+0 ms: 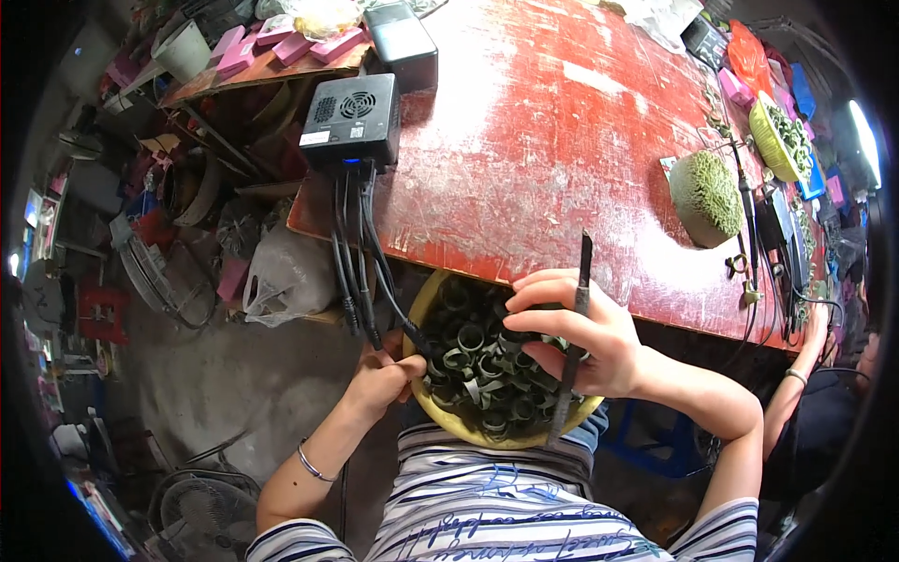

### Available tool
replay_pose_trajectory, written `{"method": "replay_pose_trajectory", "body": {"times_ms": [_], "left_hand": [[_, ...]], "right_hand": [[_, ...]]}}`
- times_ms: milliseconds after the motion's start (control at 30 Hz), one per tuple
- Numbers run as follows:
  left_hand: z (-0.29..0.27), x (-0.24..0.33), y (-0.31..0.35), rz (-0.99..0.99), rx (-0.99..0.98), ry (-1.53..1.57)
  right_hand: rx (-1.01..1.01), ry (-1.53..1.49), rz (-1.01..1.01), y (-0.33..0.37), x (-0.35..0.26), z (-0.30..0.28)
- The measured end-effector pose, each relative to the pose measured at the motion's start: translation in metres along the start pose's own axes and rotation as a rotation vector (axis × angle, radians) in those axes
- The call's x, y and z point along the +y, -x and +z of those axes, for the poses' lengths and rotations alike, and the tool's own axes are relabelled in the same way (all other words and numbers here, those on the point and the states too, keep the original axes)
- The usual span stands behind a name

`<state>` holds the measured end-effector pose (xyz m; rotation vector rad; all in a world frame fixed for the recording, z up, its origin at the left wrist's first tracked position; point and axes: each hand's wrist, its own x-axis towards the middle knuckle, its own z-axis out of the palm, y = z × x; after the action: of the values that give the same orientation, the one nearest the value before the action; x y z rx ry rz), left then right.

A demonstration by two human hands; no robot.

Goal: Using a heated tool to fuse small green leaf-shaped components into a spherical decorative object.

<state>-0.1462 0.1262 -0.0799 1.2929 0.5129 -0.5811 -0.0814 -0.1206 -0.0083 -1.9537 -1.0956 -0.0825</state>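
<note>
A yellow basin point(427, 409) sits against my body below the table's near edge, filled with dark grey-green ring-shaped and curled pieces point(487, 361). My left hand point(382, 382) is closed at the basin's left rim, thumb over the edge and the other fingers mostly hidden. Black cable ends hang right beside it. Above the basin's right side, my right hand point(599, 342) grips a long, slim, file-like metal tool point(568, 379). The tool's dark, narrow end points away from me, and its rough grey end reaches down to the basin's near right rim. My right index and middle fingers extend over the pieces.
The worn red table point(524, 140) spans ahead. A black vented box point(351, 122) with hanging cables stands at its left edge. To the right are a round green-topped container point(707, 199) and a yellow-green basket point(777, 136). Another person's arm point(791, 384) shows at far right.
</note>
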Motion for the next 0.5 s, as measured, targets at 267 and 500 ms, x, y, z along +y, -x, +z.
{"method": "replay_pose_trajectory", "body": {"times_ms": [267,500], "left_hand": [[0.006,0.01,-0.002,0.023,-0.042,-0.169],[0.036,0.016,-0.026,-0.009,-0.249,-0.27]], "right_hand": [[0.169,-0.06,0.115,0.024,-0.007,-0.017],[0.449,0.035,0.309,0.065,-0.025,-0.047]]}}
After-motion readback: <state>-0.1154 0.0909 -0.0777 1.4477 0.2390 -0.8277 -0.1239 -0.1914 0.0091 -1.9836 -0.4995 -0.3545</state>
